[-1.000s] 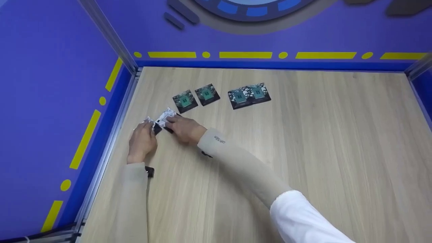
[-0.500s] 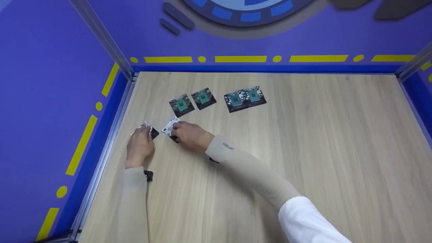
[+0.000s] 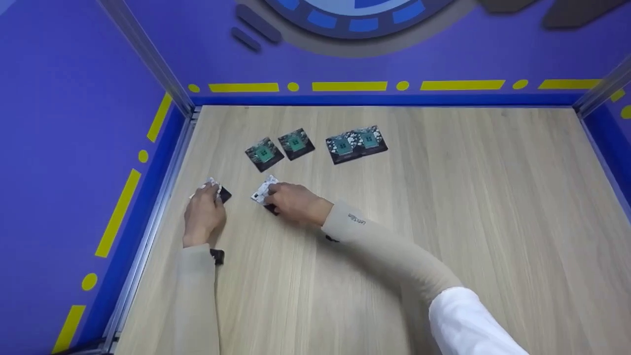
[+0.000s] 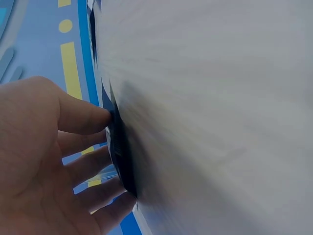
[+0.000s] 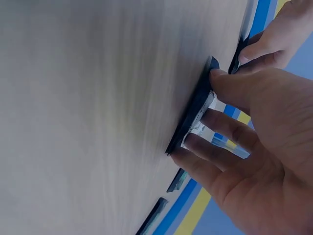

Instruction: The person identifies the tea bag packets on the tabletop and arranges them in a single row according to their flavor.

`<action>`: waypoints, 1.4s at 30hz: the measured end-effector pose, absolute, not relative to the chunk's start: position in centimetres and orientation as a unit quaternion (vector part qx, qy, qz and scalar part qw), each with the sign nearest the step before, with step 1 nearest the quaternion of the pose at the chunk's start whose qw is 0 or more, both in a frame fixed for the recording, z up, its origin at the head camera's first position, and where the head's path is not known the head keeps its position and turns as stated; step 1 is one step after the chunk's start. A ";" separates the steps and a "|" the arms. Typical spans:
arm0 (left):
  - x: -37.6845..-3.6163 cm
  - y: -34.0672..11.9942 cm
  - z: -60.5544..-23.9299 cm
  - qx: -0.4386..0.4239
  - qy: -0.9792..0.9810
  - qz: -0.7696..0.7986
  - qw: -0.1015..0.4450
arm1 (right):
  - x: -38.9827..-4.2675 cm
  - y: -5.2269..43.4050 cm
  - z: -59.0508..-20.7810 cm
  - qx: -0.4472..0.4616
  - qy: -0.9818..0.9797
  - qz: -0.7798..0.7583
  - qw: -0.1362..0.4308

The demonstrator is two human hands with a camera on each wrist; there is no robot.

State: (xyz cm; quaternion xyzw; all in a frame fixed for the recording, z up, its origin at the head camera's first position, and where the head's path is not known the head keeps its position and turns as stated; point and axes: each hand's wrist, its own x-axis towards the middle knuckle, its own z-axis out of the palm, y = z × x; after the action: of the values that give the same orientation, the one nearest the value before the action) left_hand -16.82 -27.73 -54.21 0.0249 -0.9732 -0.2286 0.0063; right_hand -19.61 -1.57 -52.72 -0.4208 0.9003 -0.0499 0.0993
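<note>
At the table's left side my left hand grips a white-and-black square tile, its fingers covering most of the top. In the left wrist view the thumb and fingers meet the dark edge of that tile. To the right, my right hand holds a second white-and-black square tile. The right wrist view has the thumb at one end of this tile and the fingers along its far side. Both tiles lie flat on or very close to the wood, a gap between them.
Two green-and-black square tiles, a left one and a right one, lie slightly apart behind the hands. Farther right, two blue-green tiles sit edge to edge. Blue panels border the wooden table at the back and sides.
My right hand has drawn its tile rightward, away from the one under the left hand; they were almost touching. The left hand stays on its tile. The head view has shifted slightly.
</note>
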 end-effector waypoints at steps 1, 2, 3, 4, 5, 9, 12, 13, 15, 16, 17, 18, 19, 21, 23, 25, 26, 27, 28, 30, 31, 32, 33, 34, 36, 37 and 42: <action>-16.9 -27.7 -54.2 0.024 -0.973 -0.229 0.007 | -19.5 -1.3 -52.7 -0.421 0.900 -0.049 0.098; -16.9 -27.6 -54.2 0.023 -0.973 -0.230 0.007 | -19.4 -1.0 -52.8 -0.421 0.901 -0.048 0.097; -16.9 -27.5 -54.3 0.022 -0.973 -0.230 0.007 | -19.3 -0.6 -52.8 -0.420 0.901 -0.048 0.096; -17.0 -27.5 -54.3 0.022 -0.973 -0.231 0.007 | -19.1 -0.3 -52.9 -0.419 0.902 -0.049 0.094; -17.0 -27.4 -54.3 0.022 -0.973 -0.232 0.006 | -19.0 0.1 -52.9 -0.419 0.902 -0.051 0.091; -17.1 -27.4 -54.3 0.021 -0.973 -0.228 0.002 | -18.6 1.6 -53.0 -0.425 0.900 -0.052 0.081; -17.0 -27.4 -54.3 0.017 -0.975 -0.221 0.000 | -18.4 2.9 -53.1 -0.429 0.899 -0.051 0.075; -17.0 -27.4 -54.3 0.015 -0.976 -0.219 0.000 | -18.3 3.3 -53.1 -0.429 0.899 -0.052 0.073; -17.0 -27.5 -54.3 0.012 -0.976 -0.218 -0.001 | -18.1 4.3 -53.1 -0.427 0.900 -0.055 0.072; -17.0 -27.5 -54.3 0.011 -0.976 -0.218 -0.001 | -18.1 4.8 -53.1 -0.426 0.900 -0.056 0.071; -16.9 -27.5 -54.3 0.010 -0.976 -0.218 -0.001 | -18.0 5.3 -53.1 -0.425 0.901 -0.055 0.068; -16.9 -27.6 -54.3 0.008 -0.976 -0.219 -0.001 | -17.9 5.8 -53.1 -0.424 0.902 -0.053 0.066; -16.8 -27.6 -54.2 0.009 -0.975 -0.220 -0.002 | -17.8 6.4 -53.1 -0.421 0.903 -0.052 0.064; -16.7 -27.7 -54.1 0.009 -0.975 -0.221 -0.001 | -17.6 7.4 -53.2 -0.416 0.906 -0.051 0.060; -16.6 -27.8 -54.0 0.007 -0.976 -0.220 0.001 | -17.5 8.6 -53.2 -0.407 0.910 -0.050 0.058; -16.6 -27.8 -54.0 0.006 -0.976 -0.219 0.001 | -17.5 9.9 -53.2 -0.395 0.915 -0.056 0.058; -16.6 -27.8 -54.0 0.005 -0.976 -0.219 0.001 | -17.5 10.6 -53.3 -0.390 0.917 -0.060 0.057; -16.6 -27.8 -54.0 0.004 -0.976 -0.218 0.001 | -17.4 11.3 -53.3 -0.384 0.919 -0.063 0.058; -16.6 -27.8 -54.0 0.005 -0.976 -0.218 -0.001 | -17.4 12.0 -53.3 -0.378 0.922 -0.065 0.057; -16.7 -27.7 -54.1 0.007 -0.976 -0.217 -0.005 | -17.4 13.3 -53.4 -0.367 0.926 -0.072 0.057; -16.7 -27.6 -54.2 0.008 -0.976 -0.215 -0.006 | -17.3 14.0 -53.4 -0.361 0.927 -0.076 0.059; -16.7 -27.6 -54.2 0.008 -0.977 -0.214 -0.007 | -17.3 14.6 -53.5 -0.356 0.929 -0.080 0.061; -16.7 -27.5 -54.2 0.007 -0.977 -0.212 -0.009 | -17.2 15.3 -53.5 -0.351 0.931 -0.081 0.061; -16.7 -27.5 -54.2 0.006 -0.978 -0.210 -0.012 | -17.1 15.9 -53.5 -0.346 0.933 -0.081 0.060; -16.7 -27.5 -54.2 0.002 -0.978 -0.207 -0.015 | -16.8 17.0 -53.5 -0.336 0.936 -0.084 0.059; -16.7 -27.6 -54.1 0.001 -0.979 -0.205 -0.017 | -16.7 17.5 -53.5 -0.333 0.937 -0.084 0.057; -16.6 -27.7 -53.8 0.006 -0.979 -0.205 -0.018 | -16.0 19.9 -53.9 -0.317 0.943 -0.091 0.038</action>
State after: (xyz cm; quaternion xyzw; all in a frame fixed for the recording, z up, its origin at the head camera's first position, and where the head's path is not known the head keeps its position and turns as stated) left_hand -16.62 -27.65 -53.79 0.0061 -0.9785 -0.2053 -0.0176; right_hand -16.00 19.88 -53.87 -0.3173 0.9432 -0.0909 0.0381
